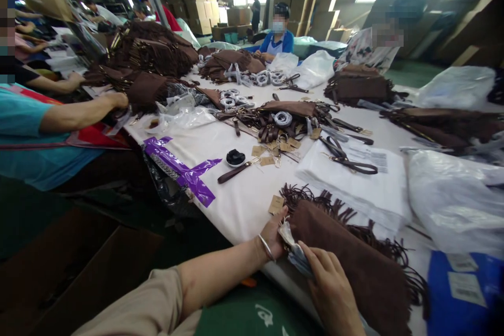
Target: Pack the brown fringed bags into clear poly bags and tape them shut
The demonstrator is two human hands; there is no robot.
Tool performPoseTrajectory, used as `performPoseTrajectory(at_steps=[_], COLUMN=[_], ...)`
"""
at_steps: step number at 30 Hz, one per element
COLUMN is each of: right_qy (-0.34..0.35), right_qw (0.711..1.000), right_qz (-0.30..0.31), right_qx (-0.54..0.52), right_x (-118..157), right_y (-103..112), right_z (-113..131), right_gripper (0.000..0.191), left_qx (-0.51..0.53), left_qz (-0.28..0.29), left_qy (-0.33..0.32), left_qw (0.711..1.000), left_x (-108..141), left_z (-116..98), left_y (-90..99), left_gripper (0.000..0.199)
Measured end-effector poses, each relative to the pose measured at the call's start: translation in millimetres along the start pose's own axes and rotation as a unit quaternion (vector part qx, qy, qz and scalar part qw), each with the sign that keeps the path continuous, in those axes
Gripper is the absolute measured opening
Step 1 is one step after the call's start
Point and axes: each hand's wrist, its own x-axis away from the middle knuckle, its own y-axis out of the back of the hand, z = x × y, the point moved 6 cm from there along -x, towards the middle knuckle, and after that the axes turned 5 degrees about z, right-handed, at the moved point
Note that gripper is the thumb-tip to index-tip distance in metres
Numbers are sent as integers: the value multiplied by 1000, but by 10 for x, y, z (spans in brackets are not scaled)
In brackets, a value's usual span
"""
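A brown fringed bag (350,241) lies at the near table edge, its fringe along the far side. My left hand (275,233), a bangle on its wrist, is closed on the bag's left end, though some fingers are hidden. A tan card tag (276,205) sits just beyond those fingertips. My right hand (331,283) is closed around a grey-white, plastic-wrapped strip (297,254) that runs along the bag's near edge toward my left hand. Whether the strip is fixed to the bag is hidden. Farther off, a brown wrist strap (236,172) lies beside a small dish of black pieces (235,157).
Beyond are a white bag stack (354,184) with straps on it, scattered card tags (268,160) and piled brown bags (149,52). Clear plastic (452,199) and a blue packet (460,289) lie right. Purple tape (181,170) marks the left edge. Co-workers sit around the table.
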Motion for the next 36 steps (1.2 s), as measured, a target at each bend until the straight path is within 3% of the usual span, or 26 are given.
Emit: performPoseTrajectory(at_steps=[4,8,11,14,16,18,20,22,24,26,29,31,33,36], right_qy=[28,37,28,33,38,44,67,89,57,-29,-132,-177,-236,-350], right_qw=[999,998,998,997,999,999,997,995,997,996,989,983,966,895], right_qz=[7,22,33,46,33,10,15,30,12,-24,-28,-40,-95,-201], right_qx=[-17,-45,-55,-45,-14,16,20,16,42,77,62,19,-41,-190], right_x=[-54,-112,-124,-118,-107,-79,-23,64,153,235,344,444,631,1109], right_y=[-67,-102,-158,-284,-341,-325,-252,-134,8,110,102,111,209,372], right_z=[83,163,201,238,254,254,232,154,-36,-316,-716,-916,-1062,-1154], right_gripper=[68,67,65,62,61,59,54,51,53,56,57,51,46,45], left_qx=[-2,-49,-76,-267,-445,-609,-741,-822,-866,-897,-922,-929,-929,-915], left_qz=[-2,-46,-63,-34,13,48,59,63,59,52,77,134,215,341], left_qy=[-64,-78,-114,-173,-178,-161,-147,-136,-140,-146,-153,-150,-134,-105], left_qw=[998,995,988,947,877,775,653,549,476,415,347,311,270,188], left_x=[-107,-150,-133,-52,2,39,55,54,46,31,4,-2,9,51], left_z=[-300,-541,-675,-688,-551,-364,-227,-155,-136,-114,-1,147,333,609], left_y=[25,147,124,-93,-292,-428,-476,-468,-453,-469,-590,-703,-784,-810], left_gripper=[42,37,37,46,53,59,63,65,67,74,85,89,90,90])
